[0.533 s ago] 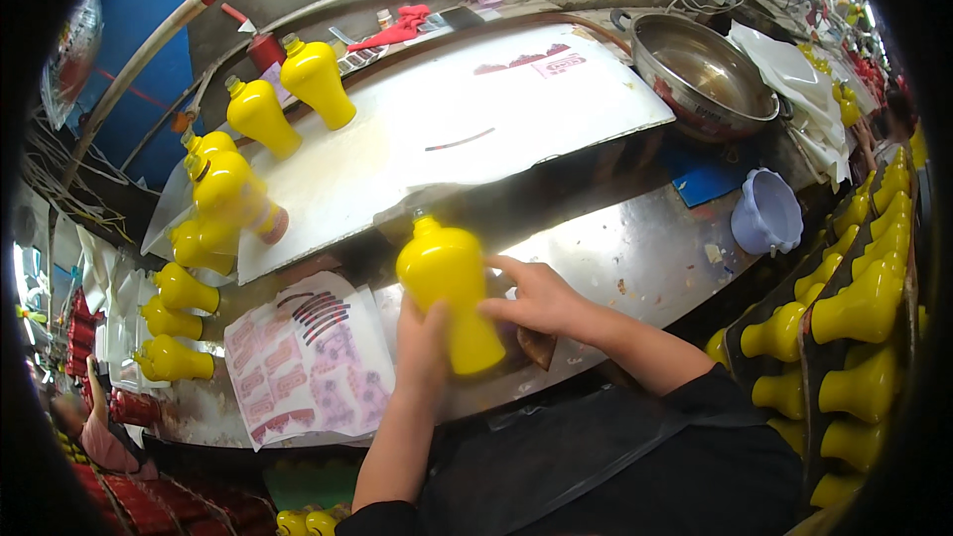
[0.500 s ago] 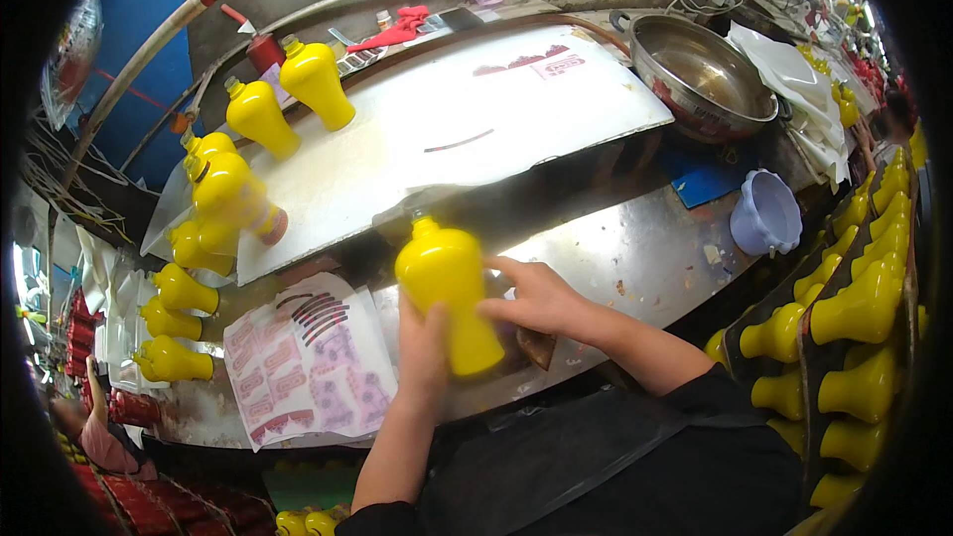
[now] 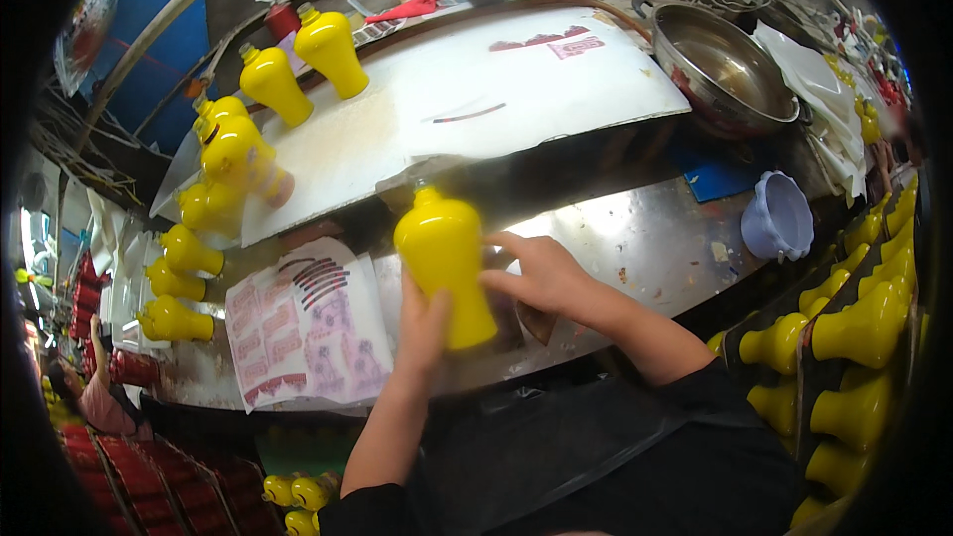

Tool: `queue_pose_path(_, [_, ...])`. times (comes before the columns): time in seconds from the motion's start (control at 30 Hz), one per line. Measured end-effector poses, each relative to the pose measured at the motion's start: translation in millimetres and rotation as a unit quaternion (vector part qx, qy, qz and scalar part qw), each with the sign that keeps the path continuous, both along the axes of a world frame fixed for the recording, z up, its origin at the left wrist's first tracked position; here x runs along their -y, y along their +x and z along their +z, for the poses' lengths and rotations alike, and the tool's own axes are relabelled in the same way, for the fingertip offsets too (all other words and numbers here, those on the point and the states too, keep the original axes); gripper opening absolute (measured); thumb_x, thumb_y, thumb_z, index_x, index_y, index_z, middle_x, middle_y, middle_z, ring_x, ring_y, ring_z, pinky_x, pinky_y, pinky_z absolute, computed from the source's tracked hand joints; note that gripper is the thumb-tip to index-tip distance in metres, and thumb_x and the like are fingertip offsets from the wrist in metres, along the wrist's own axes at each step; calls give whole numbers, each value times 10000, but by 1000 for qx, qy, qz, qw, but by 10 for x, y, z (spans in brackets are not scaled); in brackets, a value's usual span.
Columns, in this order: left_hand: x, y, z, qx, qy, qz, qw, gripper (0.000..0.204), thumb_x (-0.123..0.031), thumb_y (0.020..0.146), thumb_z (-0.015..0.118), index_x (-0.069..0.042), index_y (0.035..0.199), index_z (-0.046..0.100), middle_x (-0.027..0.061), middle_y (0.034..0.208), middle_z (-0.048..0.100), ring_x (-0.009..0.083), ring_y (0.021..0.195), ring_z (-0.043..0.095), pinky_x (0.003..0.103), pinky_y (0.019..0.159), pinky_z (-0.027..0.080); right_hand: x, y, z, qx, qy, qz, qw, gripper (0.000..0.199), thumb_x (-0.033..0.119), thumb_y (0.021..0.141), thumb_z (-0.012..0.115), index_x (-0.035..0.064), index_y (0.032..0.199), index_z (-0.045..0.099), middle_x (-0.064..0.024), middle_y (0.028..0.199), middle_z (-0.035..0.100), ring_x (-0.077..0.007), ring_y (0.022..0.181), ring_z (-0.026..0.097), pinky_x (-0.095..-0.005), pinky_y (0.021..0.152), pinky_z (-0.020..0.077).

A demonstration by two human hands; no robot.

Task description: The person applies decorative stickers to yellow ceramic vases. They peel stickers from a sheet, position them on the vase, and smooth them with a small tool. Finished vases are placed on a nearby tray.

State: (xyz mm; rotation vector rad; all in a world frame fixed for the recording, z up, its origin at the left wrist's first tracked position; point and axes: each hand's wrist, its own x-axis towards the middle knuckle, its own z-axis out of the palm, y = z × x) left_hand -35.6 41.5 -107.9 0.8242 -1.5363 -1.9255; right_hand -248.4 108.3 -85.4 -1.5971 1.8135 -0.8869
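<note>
A yellow vase-shaped bottle stands upright over the front of the metal worktop. My left hand grips it from behind and below. My right hand presses flat against its right side. A sheet of red decals lies just to the left of the bottle. Several more yellow bottles stand on and beside the white board behind.
A steel bowl sits at the back right, a pale purple cup below it. Yellow bottles in black racks line the right side; others lie along the left edge. Another person's sleeve shows at far left.
The bottle and both hands have stayed almost in the same place; my right hand's fingers have shifted slightly along the bottle's side.
</note>
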Motion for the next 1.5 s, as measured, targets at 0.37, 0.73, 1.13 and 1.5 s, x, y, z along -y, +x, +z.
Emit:
queue_pose_path(0.37, [-78, -38, -50, 18, -121, 92, 988, 828, -269, 1085, 510, -56, 1658, -48, 143, 1700, 147, 261, 1538, 223, 365, 1246, 182, 601, -358, 143, -214, -321, -116, 915, 197, 148, 870, 759, 105, 1062, 752, -129, 831, 671, -319, 721, 663, -397, 675, 554])
queue_pose_path(0.73, [-13, -63, -98, 5, -109, 110, 988, 864, -61, 891, 546, -14, 1636, 110, 189, 1529, 401, 303, 1403, 447, 412, 1172, 358, 1147, -606, 87, -248, -248, -134, 927, 128, 144, 928, 677, 38, 970, 734, -156, 866, 694, -316, 726, 672, -372, 689, 543])
queue_pose_path(1.13, [-26, -75, -138, -30, -83, 123, 988, 868, -129, 879, 597, 7, 1616, 162, 187, 1520, 405, 297, 1415, 422, 411, 1194, 323, 1251, -647, 237, 31, -358, -257, 897, 141, 133, 990, 664, 0, 1018, 700, -33, 858, 673, -98, 715, 580, -268, 661, 489])
queue_pose_path(1.5, [-53, -51, -124, 1, -65, 117, 991, 883, -88, 910, 589, 16, 1635, 95, 193, 1578, 360, 292, 1442, 395, 398, 1206, 304, 1105, -628, 55, -367, -287, -7, 885, 66, 80, 897, 622, 114, 953, 610, -156, 872, 597, -334, 691, 681, -411, 583, 567])
